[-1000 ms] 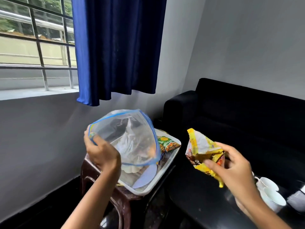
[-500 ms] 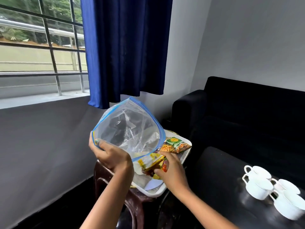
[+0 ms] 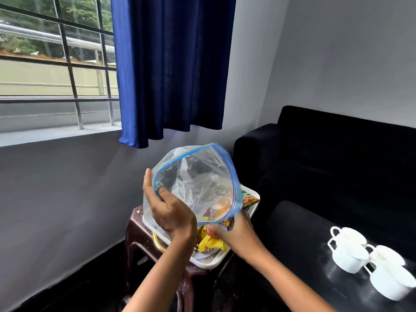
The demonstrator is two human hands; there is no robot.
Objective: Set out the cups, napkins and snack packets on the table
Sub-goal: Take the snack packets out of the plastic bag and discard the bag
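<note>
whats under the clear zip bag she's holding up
Under the clear zip bag sits a white tray on a brown stool, with yellow snack packets and a green packet. The bag and both hands cover the rest of the tray.

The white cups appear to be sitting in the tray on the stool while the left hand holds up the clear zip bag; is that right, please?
Not quite: the head view shows the white cups on the black table, not in the tray. The left hand does hold the clear zip bag.
</note>
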